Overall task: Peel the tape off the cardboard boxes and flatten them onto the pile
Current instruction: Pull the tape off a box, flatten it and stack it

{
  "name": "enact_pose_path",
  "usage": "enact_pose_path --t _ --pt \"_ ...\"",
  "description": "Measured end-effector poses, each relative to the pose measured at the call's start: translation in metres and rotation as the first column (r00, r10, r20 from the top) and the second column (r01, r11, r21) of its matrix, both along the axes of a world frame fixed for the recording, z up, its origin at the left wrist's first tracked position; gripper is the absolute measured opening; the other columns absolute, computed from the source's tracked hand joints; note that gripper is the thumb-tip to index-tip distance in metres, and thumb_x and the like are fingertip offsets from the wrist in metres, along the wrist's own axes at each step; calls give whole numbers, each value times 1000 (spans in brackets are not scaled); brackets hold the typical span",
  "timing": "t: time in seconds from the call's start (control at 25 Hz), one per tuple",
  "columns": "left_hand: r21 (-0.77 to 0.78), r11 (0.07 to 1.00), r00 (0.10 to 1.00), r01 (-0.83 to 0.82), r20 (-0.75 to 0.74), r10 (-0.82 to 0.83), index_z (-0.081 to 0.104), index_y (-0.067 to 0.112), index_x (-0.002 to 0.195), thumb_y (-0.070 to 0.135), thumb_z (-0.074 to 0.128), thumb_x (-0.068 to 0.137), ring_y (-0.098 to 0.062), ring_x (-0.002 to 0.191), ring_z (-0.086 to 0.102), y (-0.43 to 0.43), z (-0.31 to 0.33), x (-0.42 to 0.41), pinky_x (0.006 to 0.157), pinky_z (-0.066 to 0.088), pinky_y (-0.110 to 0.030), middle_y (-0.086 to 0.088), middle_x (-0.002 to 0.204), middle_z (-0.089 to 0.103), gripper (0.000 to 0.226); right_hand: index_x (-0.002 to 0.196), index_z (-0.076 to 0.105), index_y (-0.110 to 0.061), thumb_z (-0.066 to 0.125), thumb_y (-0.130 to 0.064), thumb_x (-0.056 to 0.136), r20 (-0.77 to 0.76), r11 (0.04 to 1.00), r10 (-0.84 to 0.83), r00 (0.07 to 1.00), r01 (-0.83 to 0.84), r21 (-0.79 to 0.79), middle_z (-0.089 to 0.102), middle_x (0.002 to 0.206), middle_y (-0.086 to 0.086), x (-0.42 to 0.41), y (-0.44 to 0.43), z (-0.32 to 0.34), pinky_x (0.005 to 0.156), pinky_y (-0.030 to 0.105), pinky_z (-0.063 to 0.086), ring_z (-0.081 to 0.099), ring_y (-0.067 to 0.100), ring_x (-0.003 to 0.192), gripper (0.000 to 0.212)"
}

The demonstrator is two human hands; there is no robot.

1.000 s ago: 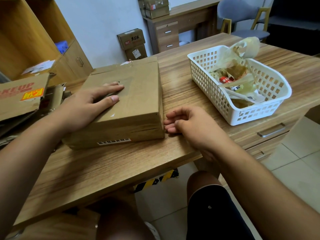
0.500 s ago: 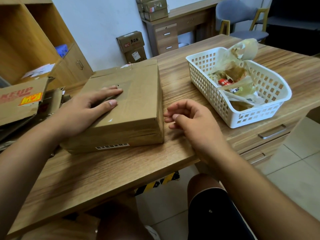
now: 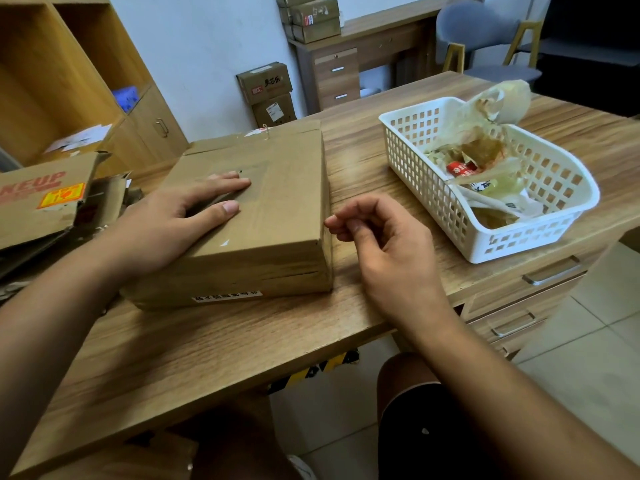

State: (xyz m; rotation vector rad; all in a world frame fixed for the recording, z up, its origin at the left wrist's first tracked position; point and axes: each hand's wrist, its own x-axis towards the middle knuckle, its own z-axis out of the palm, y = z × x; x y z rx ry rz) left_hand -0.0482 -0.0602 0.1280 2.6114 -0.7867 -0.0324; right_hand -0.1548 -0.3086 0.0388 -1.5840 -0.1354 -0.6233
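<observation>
Right hand (image 3: 384,244) lifted off the table (image 3: 207,341), fingers curled beside the box (image 3: 277,202) (pinching tape? can't tell), left hand (image 3: 166,223) flat on top; we've yet to flatten it.

Soft even daylight, perhaps from right; faint shadows; wide-angle bending at edges; mostly sharp.

One box (image 3: 277,202) on desk (image 3: 207,348), one basket (image 3: 429,188), one cardboard pile (image 3: 41,206), one chair (image 3: 485,32).
</observation>
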Motion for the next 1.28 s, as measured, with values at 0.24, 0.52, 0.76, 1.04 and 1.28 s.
enact_pose_path --t 0.24,0.52,0.76,1.04,1.28 --pt "-18 1000 1000 0 -10 0 44 63 139 67 43 87 28 131 25 1 0 -1 116 22 -28 47 144 36 52 99 65 -23 52 6 97 -1 999 11 1000 -11 31 74 93 -4 2 -1 -3 87 31 57 71 12 94 32" --pt "0 1000 1000 2 -21 -2 41 68 137 70 41 87 13 139 28 0 1 0 117 22 -34 48 144 34 51 100 66 -21 53 7 97 -2 995 71 997 -71 66 75 94 -1 0 -2 -2 86 25 57 72 11 94 31" --pt "-13 1000 1000 -5 -19 4 42 66 137 68 42 87 16 138 28 -1 1 -1 118 22 -32 48 144 35 51 99 66 -22 54 8 97 20 992 68 998 -69 110 76 95 1 1 -2 -3 85 26 57 73 13 95 32" --pt "-1 1000 1000 -3 -17 3 41 68 137 75 39 84 14 140 29 0 1 -1 121 23 -39 48 144 35 54 99 68 -19 55 9 97 25 985 103 994 -105 138 77 96 3 0 -3 -3 85 28 58 74 16 94 30" --pt "-4 1000 1000 -3 -19 3 43 67 136 70 42 87 13 141 29 -1 1 -1 122 23 -40 47 144 35 50 97 66 -24 53 8 97 24 992 88 996 -90 88 75 93 0 1 -3 -4 85 26 56 73 13 94 34"
